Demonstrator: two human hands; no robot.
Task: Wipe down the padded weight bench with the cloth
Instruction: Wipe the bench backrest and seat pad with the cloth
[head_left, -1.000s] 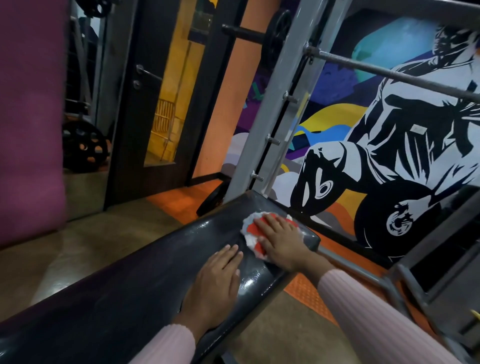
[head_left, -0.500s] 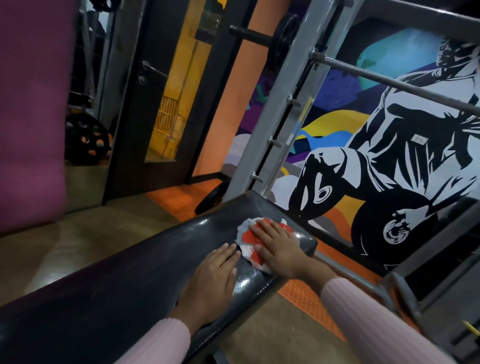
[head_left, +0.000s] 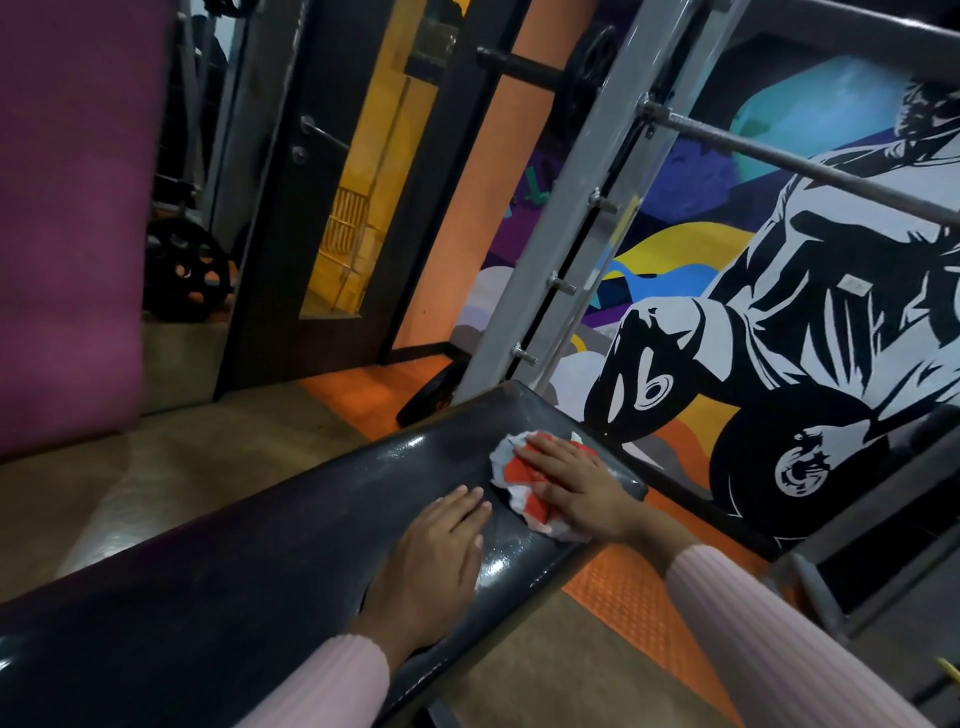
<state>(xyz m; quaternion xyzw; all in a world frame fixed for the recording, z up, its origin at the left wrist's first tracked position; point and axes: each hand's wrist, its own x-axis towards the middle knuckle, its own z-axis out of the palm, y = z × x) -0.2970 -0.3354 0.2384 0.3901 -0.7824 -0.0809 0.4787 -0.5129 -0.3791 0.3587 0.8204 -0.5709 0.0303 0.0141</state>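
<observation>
Two hands, centre frame: our right hand (head_left: 574, 488) presses, apparently flat, a cloth (head_left: 519, 475) onto the bench (head_left: 249, 561); our left hand (head_left: 434, 556) rests flat beside it.

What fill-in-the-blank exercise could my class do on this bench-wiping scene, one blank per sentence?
1. The right hand presses the ____ flat on the bench.
2. The left hand rests ____ on the padding, holding nothing.
3. The cloth is white and ____.
4. Both sleeves are ____.

Missing words: cloth; flat; red; pink
</observation>
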